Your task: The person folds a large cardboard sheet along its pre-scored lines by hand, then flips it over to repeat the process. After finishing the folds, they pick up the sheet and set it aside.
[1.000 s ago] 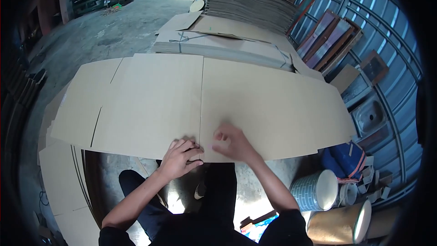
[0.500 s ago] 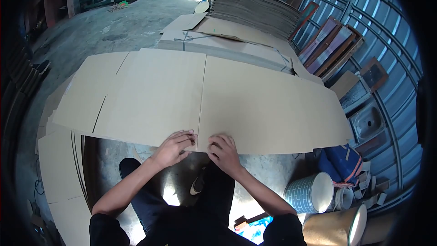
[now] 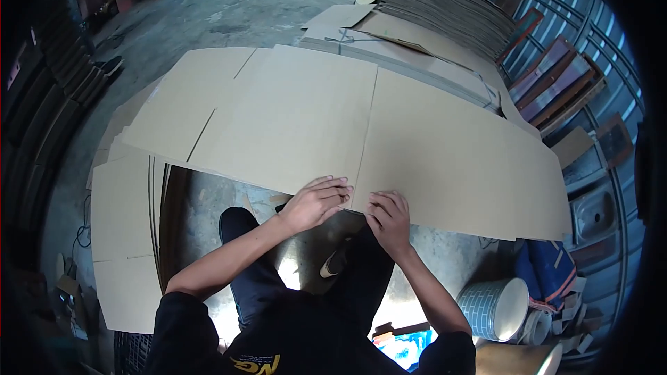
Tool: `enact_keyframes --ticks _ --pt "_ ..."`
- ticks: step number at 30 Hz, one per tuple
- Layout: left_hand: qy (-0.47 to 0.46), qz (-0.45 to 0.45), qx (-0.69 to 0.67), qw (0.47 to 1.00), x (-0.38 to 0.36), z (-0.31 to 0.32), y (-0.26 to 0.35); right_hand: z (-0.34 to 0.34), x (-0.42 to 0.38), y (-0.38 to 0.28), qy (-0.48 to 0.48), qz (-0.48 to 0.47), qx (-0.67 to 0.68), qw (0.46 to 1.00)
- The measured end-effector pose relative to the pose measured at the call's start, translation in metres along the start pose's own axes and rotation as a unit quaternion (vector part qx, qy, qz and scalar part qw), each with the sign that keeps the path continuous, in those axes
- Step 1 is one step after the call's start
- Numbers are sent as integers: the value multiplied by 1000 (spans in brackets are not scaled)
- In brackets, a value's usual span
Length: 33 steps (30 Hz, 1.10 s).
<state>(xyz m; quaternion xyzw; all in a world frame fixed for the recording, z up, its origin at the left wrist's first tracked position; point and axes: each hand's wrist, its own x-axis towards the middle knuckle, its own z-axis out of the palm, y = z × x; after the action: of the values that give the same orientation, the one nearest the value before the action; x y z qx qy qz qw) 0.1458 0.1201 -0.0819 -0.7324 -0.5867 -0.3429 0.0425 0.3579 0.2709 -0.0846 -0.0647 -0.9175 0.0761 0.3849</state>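
Note:
A long flat cardboard sheet lies across in front of me, with a vertical crease near its middle and slots cut toward its left end. My left hand grips the sheet's near edge just left of the crease, fingers on top. Right of the crease, my right hand holds the same edge with curled fingers. Both thumbs are largely hidden. The two hands are a short gap apart.
More cardboard lies at the left. Tied sheets and a tall stack stand beyond. At the right are a metal sink, a blue bag and a round patterned container.
The view has shifted, so the sheet and both hands appear farther right and slightly higher. Both hands still hold the near edge beside the crease.

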Motion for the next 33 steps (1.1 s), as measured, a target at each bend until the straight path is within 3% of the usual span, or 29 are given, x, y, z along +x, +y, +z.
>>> enact_keyframes --ticks 21,24,29,33 --pt "-15 10 36 999 3 -5 4 -22 15 0 -26 -32 21 999" --pt "32 35 38 998 10 -15 12 -33 24 -1 -38 -42 29 998" --pt "38 53 34 997 50 -65 38 -84 69 -15 -42 -65 0 997" --pt "90 151 126 976 119 -149 60 -154 145 -36 -14 -76 -65 995"
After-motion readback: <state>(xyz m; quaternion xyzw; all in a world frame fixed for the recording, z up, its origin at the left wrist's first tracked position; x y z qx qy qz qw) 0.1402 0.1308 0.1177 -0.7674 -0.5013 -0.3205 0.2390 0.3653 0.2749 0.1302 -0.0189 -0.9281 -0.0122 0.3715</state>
